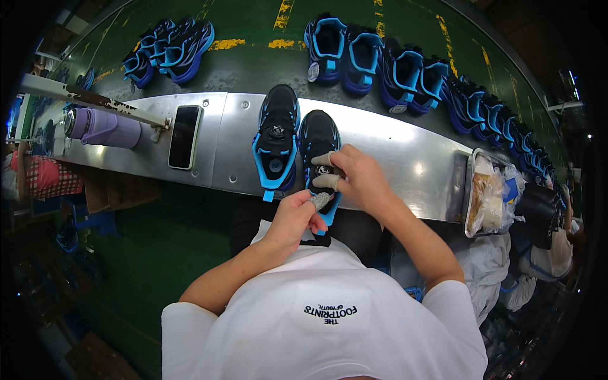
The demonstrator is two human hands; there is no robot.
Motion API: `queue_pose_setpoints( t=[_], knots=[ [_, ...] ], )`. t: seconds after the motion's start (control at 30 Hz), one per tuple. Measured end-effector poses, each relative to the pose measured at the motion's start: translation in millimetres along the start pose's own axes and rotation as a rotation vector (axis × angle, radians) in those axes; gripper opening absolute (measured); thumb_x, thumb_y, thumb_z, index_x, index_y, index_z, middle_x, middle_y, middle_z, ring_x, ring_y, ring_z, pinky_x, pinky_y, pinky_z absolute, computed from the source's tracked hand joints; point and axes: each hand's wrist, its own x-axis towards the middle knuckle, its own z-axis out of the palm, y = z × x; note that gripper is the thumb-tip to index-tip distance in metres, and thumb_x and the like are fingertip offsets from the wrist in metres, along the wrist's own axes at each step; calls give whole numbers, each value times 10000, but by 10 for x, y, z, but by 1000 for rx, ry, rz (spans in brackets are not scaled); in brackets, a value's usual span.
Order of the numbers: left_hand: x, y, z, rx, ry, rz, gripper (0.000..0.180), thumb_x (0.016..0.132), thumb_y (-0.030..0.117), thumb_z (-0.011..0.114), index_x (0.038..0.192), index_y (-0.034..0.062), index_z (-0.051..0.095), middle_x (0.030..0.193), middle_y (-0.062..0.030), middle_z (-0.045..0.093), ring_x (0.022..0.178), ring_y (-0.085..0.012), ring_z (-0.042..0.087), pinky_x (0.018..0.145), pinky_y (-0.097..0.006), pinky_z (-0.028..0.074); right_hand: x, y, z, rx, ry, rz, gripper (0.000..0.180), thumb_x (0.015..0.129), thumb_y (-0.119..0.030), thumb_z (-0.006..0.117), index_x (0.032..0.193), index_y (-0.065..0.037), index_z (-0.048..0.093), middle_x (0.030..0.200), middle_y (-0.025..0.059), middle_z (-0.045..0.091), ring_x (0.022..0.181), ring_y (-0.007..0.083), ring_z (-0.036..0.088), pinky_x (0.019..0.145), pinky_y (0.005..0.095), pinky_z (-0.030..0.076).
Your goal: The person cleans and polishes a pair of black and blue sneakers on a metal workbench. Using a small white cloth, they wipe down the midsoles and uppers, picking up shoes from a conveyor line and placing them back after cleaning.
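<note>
A pair of black sneakers with bright blue trim lies on the metal bench in front of me, toes pointing away. My right hand has pale covers on its thumb and forefinger, which pinch around the round dial on the tongue of the right sneaker. At the collar of that same shoe, my left hand is closed, a grey cover on one fingertip; what exactly it grips there is partly hidden. Just left of it stands the other sneaker, its dial and insole in view, touched by neither hand.
On the bench lie a phone and a lilac bottle beside a chipped white bar. A metal tray with plastic bags sits at the right end. Beyond the bench, more sneakers stand in rows on a dark surface.
</note>
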Motion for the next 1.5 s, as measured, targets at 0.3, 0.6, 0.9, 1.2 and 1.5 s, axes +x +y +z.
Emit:
queue_pose_setpoints(
  t=[0.3, 0.6, 0.9, 1.2, 1.5],
  knots=[
    [-25, -108, 319, 19, -16, -2, 267, 918, 75, 405, 1067, 25, 620, 657, -64, 617, 574, -113, 572, 561, -234, 417, 14, 247, -485, 223, -339, -176, 280, 771, -202, 742, 1036, -122, 704, 896, 130, 571, 871, 307, 588, 747, 393, 484],
    [-28, -74, 441, 28, -18, -19, 304, 941, 78, 400, 1124, 42, 641, 644, -42, 614, 568, -96, 573, 543, -218, 405, -256, 188, -346, 11, 2, -80, 340, 750, -204, 765, 1082, -150, 712, 866, 111, 564, 770, 253, 582, 709, 346, 480],
    [39, -120, 580, -31, -14, -6, 283, 946, 88, 412, 1107, 25, 637, 823, -48, 672, 582, -93, 591, 540, -218, 424, -350, 227, -389, 114, -88, -36, 356, 773, -160, 744, 1127, -139, 705, 896, 91, 551, 810, 206, 560, 715, 322, 473],
    [6, 821, 226, 768, 28, 492, 244, 887, 194, 662, 1071, 33, 672, 906, -63, 663, 694, -122, 607, 598, -241, 443, 226, 948, -574, 385, 115, 171, 291, 903, -223, 658, 1157, -84, 684, 1052, 86, 661, 953, 140, 602, 837, 276, 466],
    [838, 1068, -28, 909, -112, 615, 415, 786, 32, 683, 1195, 76, 624, 947, -37, 619, 865, -135, 547, 713, -250, 430, 1620, 1127, 167, 21, 329, -121, 403, 826, -348, 691, 1164, -130, 660, 1022, 191, 609, 987, 369, 578, 883, 423, 462]
  ],
)
